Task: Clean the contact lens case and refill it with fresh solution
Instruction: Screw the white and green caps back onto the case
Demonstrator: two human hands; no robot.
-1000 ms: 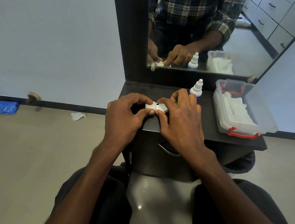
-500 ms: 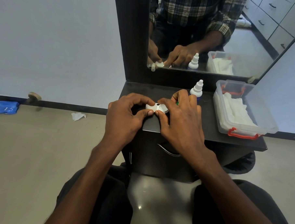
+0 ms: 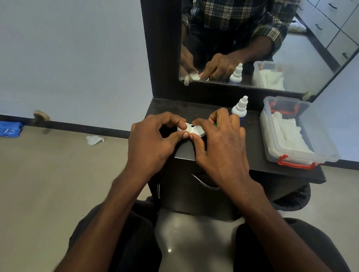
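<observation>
**Both hands pinch the lens case at the front of the dark table**

Nearest the camera, two bare forearms reach forward over dark-clothed knees toward a small dark table (image 3: 256, 136) with a drawer under its top. The left hand (image 3: 152, 141) curls its thumb and forefinger round the left cup of the white contact lens case (image 3: 191, 130); the right hand (image 3: 222, 146) pinches the right cup in the same way. The case sits on the table near its front left edge, and the fingers hide most of it, so only the two round white tops and the bridge between them show. A bit of green peeks out by the right fingers; what it belongs to cannot be told.

Just behind the right hand stands a solution bottle (image 3: 240, 108), upright, with a white dropper top and a blue body half hidden by the knuckles. To the right, well apart from the case, is a clear plastic box (image 3: 327, 150) with red latches, holding white tissues (image 3: 287, 131).

At the back of the table a mirror (image 3: 325, 63) leans against the wall. On the floor to the left lie a crumpled white tissue (image 3: 94, 139) and, farther off, a blue cloth (image 3: 5, 128).
</observation>
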